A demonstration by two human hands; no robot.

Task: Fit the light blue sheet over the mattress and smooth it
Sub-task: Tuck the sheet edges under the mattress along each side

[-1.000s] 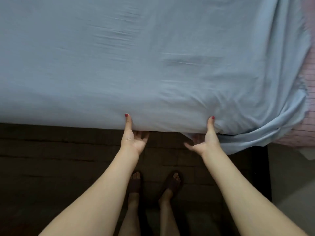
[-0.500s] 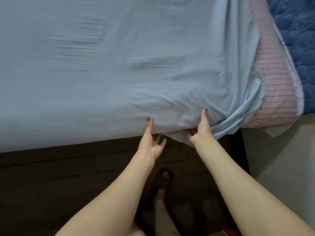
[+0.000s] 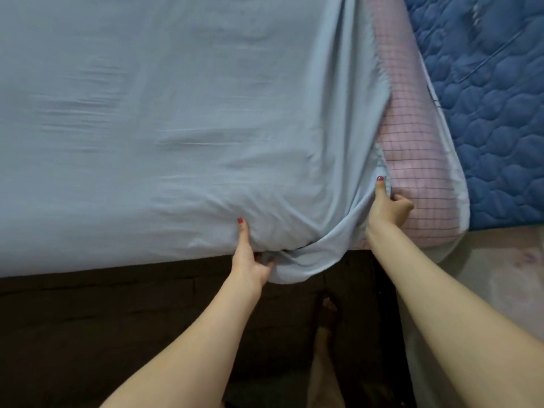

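Two bare forearms reach from the bottom of the frame over a dark bed base [image 3: 117, 304], one sandalled foot [image 3: 328, 313] dim between them. The left hand [image 3: 248, 260] grips the sheet [image 3: 176, 128] at the mattress's near edge, thumb up on top, fingers curled under the bunched fabric. The right hand [image 3: 387, 206] pinches the sheet's loose hem at the corner, thumb raised, fingers folded round it. The light blue sheet covers most of the mattress; its corner hangs free in one fold, leaving pink checked mattress [image 3: 418, 172] bare. Beyond lies one blue quilted pad [image 3: 494, 98]. No writing is legible.
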